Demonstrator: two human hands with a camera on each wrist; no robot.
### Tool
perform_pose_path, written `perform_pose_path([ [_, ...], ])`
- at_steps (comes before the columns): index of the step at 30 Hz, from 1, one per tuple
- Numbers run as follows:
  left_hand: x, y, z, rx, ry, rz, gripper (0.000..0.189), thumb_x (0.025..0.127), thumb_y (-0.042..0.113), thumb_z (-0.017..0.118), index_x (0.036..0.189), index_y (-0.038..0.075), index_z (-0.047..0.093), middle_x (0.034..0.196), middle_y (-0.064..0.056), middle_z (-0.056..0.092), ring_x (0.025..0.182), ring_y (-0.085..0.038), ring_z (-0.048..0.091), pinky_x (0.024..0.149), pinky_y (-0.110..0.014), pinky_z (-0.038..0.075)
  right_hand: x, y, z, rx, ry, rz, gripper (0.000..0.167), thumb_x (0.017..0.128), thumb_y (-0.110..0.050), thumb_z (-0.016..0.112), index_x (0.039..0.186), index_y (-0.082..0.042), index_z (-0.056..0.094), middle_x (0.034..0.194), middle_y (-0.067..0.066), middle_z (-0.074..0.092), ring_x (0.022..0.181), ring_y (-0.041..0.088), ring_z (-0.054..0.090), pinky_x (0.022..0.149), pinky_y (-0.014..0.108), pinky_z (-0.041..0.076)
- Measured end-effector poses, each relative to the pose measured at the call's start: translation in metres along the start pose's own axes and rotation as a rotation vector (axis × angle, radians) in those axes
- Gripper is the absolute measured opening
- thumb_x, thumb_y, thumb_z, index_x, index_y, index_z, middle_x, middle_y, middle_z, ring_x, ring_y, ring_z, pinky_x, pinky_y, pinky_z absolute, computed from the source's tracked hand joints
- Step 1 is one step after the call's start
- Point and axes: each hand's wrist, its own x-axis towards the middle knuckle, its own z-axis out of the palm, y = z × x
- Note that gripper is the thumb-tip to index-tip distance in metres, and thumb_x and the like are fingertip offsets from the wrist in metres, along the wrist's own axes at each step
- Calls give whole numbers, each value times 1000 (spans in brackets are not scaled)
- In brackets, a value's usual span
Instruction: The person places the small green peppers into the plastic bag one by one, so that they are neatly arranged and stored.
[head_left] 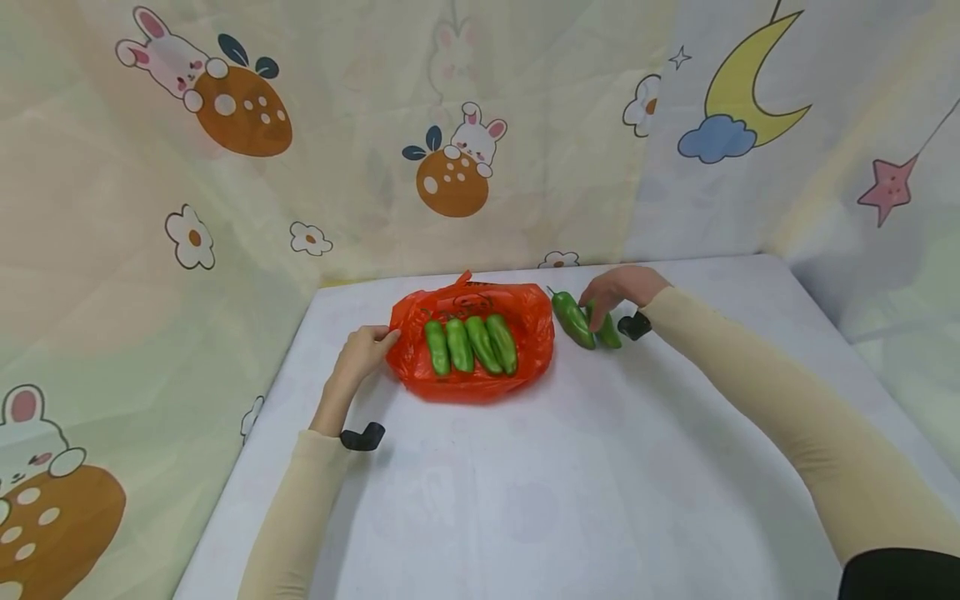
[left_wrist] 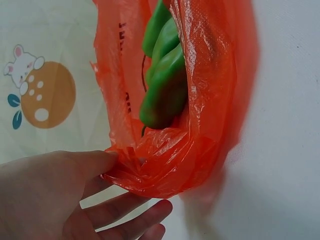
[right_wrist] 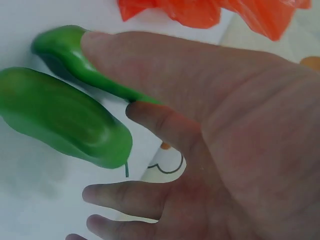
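My left hand (head_left: 362,354) pinches the left edge of a red plastic bag (head_left: 525,308) between thumb and fingers; the other fingers spread out beneath. Several green peppers (left_wrist: 167,90) lie side by side in the bag's open mouth. My right hand (head_left: 626,287) reaches down over two loose green peppers right of the bag. Its thumb lies across the pepper nearer the bag (right_wrist: 65,47), and the index fingertip is at that pepper's edge. Its other fingers are extended. The second loose pepper (right_wrist: 70,117) lies beside it, apart from the fingers in the right wrist view.
A white table (head_left: 517,500) carries the bag and peppers. Printed fabric (head_left: 360,150) with rabbits, flowers and a moon hangs behind and at both sides. Black bands (head_left: 363,437) sit at the wrists, and a dark round object (head_left: 900,575) shows in the lower right corner.
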Motion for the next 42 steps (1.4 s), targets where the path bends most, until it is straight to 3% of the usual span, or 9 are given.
perform_pose_path([
  [12,0,2,-1,-3,-11,-15,43,104,34,52,130,3,66,100,-14,70,87,-26,57,74,-32,45,17,-1,13,7,-40,15,80,84,-32,76,153,-11,42,155,20,42,138,39,45,112,59,37],
  [19,2,2,-1,5,-3,3,41,104,35,52,125,4,69,87,-11,66,82,-25,55,69,-31,43,25,-3,21,34,-15,73,81,83,-26,78,154,-11,40,149,18,47,129,35,47,110,58,40],
  [24,1,3,-1,1,-5,-1,42,104,35,52,127,4,68,91,-12,68,85,-25,56,70,-31,44,29,-3,28,62,7,91,79,83,-19,78,152,-10,41,140,16,52,120,33,48,106,55,44],
  [29,2,1,0,3,-3,-8,41,103,35,53,126,5,68,93,-12,68,87,-26,56,72,-32,44,28,-5,35,65,29,97,81,82,-17,78,153,-11,38,129,15,54,114,32,49,101,52,47],
  [36,1,1,0,14,13,17,41,103,35,53,124,4,69,95,-13,69,86,-25,56,73,-33,44,19,-8,38,60,108,67,72,81,-16,78,145,-7,45,119,14,57,108,31,52,97,50,48],
  [42,0,-1,1,11,18,13,41,103,35,53,124,4,69,95,-13,69,85,-25,57,73,-33,44,17,-6,37,74,97,85,74,81,-18,79,145,-5,44,121,14,56,111,31,50,101,50,47],
])
